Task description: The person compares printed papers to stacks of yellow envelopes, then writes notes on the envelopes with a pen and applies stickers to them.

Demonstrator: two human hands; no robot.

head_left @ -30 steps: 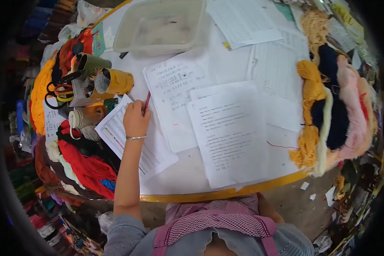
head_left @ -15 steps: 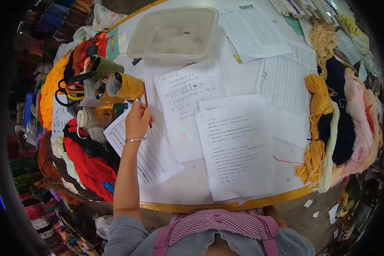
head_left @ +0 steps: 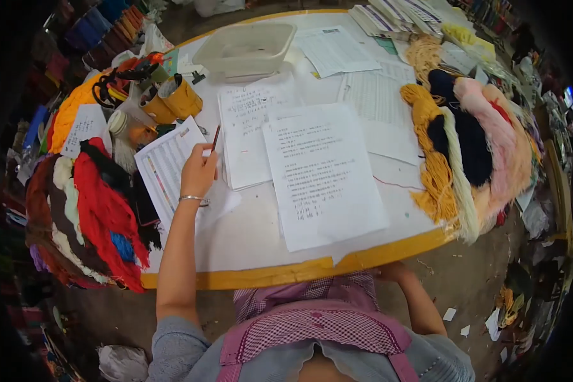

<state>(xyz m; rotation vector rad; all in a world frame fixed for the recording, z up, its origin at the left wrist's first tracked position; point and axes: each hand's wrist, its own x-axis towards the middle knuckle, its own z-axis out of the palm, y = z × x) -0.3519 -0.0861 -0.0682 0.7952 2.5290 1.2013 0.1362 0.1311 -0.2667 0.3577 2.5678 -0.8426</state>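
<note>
My left hand (head_left: 199, 170) is closed round a thin dark red pencil (head_left: 216, 137), which points up and away. The hand is over the left part of the white table, between a colour-striped chart sheet (head_left: 165, 167) and handwritten pages (head_left: 245, 153). To the right of those pages a printed sheet (head_left: 325, 184) with handwriting at its bottom overlaps them. My right hand (head_left: 393, 271) hangs low at the table's front edge, partly under it; its fingers are hidden.
Yarn bundles lie at the left (head_left: 102, 204) and right (head_left: 468, 146). Yellow cups (head_left: 181, 99) and a white-lidded jar (head_left: 120, 124) stand at the left. A translucent tub (head_left: 245, 51) sits at the back. The yellow table rim (head_left: 286, 274) runs along the front.
The head view has shifted, showing more floor. My left hand, still round the pencil, is farther from the yellow cups. My right forearm has come into view beside the table edge.
</note>
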